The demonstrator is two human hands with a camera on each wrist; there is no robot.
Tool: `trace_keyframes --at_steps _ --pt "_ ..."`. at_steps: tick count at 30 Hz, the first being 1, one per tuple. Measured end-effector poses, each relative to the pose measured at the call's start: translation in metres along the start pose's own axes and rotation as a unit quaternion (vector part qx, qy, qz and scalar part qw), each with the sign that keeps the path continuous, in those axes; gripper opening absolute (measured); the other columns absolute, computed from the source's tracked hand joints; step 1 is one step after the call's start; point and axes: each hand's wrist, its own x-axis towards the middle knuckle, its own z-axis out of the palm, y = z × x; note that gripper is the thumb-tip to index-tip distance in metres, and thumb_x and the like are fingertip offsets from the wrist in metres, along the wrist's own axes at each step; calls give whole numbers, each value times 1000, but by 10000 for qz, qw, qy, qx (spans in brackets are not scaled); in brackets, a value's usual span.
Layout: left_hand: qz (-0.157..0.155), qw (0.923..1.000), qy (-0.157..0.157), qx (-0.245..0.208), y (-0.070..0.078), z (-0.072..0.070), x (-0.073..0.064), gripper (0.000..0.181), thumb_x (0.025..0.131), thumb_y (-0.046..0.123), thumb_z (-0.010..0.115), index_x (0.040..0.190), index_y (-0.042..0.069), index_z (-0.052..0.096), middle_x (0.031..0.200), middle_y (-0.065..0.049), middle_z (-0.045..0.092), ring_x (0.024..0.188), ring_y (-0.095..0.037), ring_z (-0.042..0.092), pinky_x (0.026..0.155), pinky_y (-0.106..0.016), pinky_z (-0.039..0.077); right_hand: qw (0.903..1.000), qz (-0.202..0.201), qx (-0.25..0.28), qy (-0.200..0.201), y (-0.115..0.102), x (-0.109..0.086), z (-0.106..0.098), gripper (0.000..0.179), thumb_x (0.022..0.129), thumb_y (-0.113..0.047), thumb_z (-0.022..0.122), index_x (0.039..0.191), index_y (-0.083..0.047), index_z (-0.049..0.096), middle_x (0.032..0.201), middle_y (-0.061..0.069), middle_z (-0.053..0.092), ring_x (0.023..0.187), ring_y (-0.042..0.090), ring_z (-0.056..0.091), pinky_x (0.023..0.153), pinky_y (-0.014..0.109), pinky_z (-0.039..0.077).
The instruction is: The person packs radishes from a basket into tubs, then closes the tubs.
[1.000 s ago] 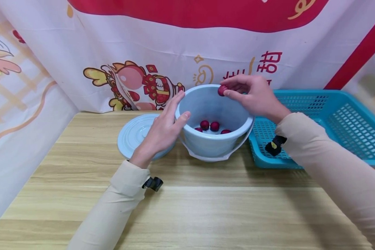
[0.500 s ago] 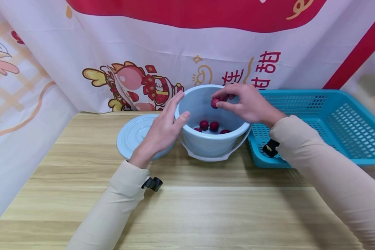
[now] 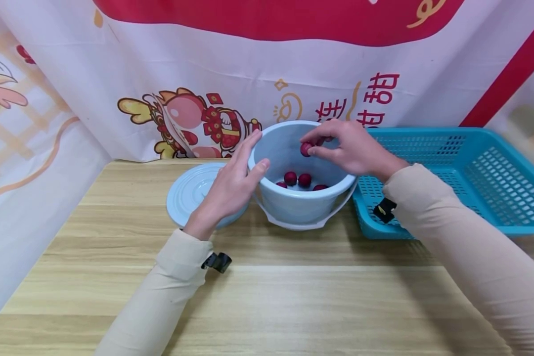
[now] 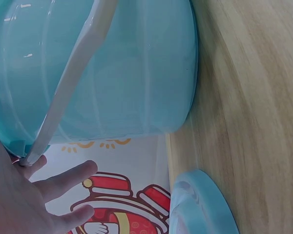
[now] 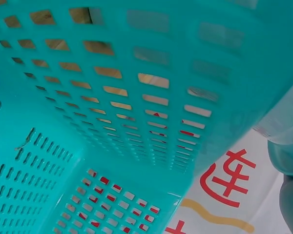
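In the head view a light blue bucket stands upright with several dark red, plum-like fruits on its floor. My left hand rests against its left rim, fingers straight; the left wrist view has that hand by the white handle. Over the bucket's mouth, my right hand pinches one more plum-like fruit between thumb and fingertips, just below rim height. The right wrist view shows only a shaded edge of this hand, and the fruit is out of sight there.
A round light blue lid lies left of the bucket, partly behind the left hand. Close on the right stands a teal perforated basket, under the right forearm. A printed white cloth hangs behind the wooden table.
My right hand has moved left and down from the bucket's back rim into its mouth, carrying the plum-like fruit, then nearly stopped. The left hand has stayed put.
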Motion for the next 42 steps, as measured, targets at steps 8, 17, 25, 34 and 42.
trace_keyframes --at_steps 8,17,25,34,42 --pt "-18 10000 -3 -32 1 0 1 71 107 62 38 170 40 14 179 15 11 164 -26 26 124 -72 30 9999 -21 -100 19 -1 0 -2 35 98 -18 77 132 -14 75 130 10 75 120 29 68 103 56 58" --pt "-220 9995 140 -169 2 -2 1 75 103 69 42 169 47 13 179 12 14 164 -27 25 126 -69 30 9995 201 -222 -131 -12 1 -13 48 97 -31 78 141 -13 68 136 12 71 118 29 69 105 52 58" --pt "-127 9966 772 -264 -5 -22 -4 72 105 68 40 168 50 9 179 15 13 167 -22 15 128 -74 19 9992 375 29 -129 -49 -2 -21 67 100 -38 73 160 -20 48 157 12 55 134 34 62 113 59 52" --pt "-267 9917 1218 304 -25 -53 -26 72 107 60 42 171 36 18 179 2 18 166 -30 19 126 -76 18 9994 333 26 -79 -86 2 7 80 100 -51 68 168 -28 33 171 3 39 150 30 46 120 59 45" --pt "-455 9881 1207 838 -53 -81 -50 72 109 56 40 171 26 21 179 -6 19 166 -35 16 127 -77 13 9994 294 5 -179 -121 14 39 87 98 -59 66 169 -28 27 176 3 28 162 27 27 127 60 35"
